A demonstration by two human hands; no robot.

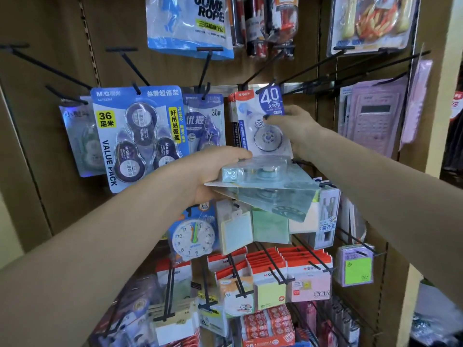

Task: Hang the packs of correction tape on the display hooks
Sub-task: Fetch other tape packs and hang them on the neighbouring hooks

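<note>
My left hand (213,176) grips a small stack of teal correction tape packs (265,186), held flat at the middle of the display. My right hand (293,128) holds a white and blue "40" correction tape pack (263,121) against the board, its top at the tip of a black display hook (260,71). Other correction tape packs hang to the left: a blue "36" value pack (135,131), a "30m" pack (203,116) and a pale pack (80,136) at the far left.
Bare black hooks (50,66) stick out at the upper left and upper right. A jump rope bag (190,23) hangs above. A pink calculator pack (373,116) is at the right. Below hang a toy clock (193,236), sticky notes and several red-topped packs (275,269).
</note>
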